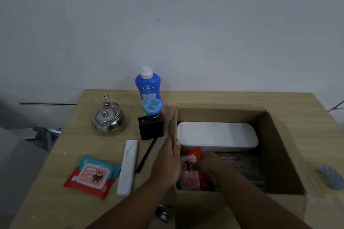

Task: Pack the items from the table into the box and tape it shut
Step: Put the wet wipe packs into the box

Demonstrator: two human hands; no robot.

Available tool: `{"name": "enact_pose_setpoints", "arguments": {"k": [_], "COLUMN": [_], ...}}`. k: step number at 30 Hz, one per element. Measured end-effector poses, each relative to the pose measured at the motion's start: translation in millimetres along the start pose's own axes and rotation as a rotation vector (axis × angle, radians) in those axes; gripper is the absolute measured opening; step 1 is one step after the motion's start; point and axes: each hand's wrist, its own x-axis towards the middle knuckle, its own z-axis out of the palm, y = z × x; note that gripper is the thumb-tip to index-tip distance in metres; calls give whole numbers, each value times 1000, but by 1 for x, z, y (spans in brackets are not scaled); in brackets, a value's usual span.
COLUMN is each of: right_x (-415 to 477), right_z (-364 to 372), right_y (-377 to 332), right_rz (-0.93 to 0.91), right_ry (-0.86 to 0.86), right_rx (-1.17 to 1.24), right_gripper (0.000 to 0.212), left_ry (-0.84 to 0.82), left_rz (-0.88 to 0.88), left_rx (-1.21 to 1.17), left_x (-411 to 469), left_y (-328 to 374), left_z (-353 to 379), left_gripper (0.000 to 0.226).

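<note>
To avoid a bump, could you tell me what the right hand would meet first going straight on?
The right hand, on the wipes pack, would likely meet the left wall of the box first; depth is unclear.

Light wood bench. Left half: steel kettle, blue SoSoft bottle upright at far edge, blue-lidded canister, black device, white remote, wipes pack. Right: open cardboard box, tape roll beside it.
</note>
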Motion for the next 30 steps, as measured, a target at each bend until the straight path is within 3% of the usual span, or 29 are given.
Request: {"name": "enact_pose_setpoints", "arguments": {"k": [2,6,10,14,15,18,20,23,26,30], "right_x": [4,13,31,18,11,-5,-22,-43,-41,-25], "right_z": [1,5,9,1,-1,-6,0,13,30,56], "right_y": [2,8,19,14,11,-8,-28,-56,-69,-68], "right_rz": [-71,-84,-108,-109,-120,-336,-525,-728,-936,-979], "right_ry": [61,242,144,49,49,289,407,374,273,139], "right_rx": [-171,-500,-443,-212,-183,-213,-72,88,-50,-322], "right_gripper": [8,33,26,2,10,43,39,24,19,23], "left_ry": [5,25,32,23,17,-8,-10,-28,11,217], "left_rz": [-2,2,9,-14,-11,-24,-62,-129,-209,-234], "left_rx": [7,23,35,7,-11,-129,-263,-381,-450,-229], "left_x": [1,3,3,1,0,-3,-5,-15,-28,-33], "left_y": [-2,-6,-7,-5,-3,4,0,-10,-24,-48], "left_z": [0,1,0,-1,-1,-2,-3,-6,-18,-46], "left_gripper": [45,43,43,35,33,30,29,32,37,25]}}
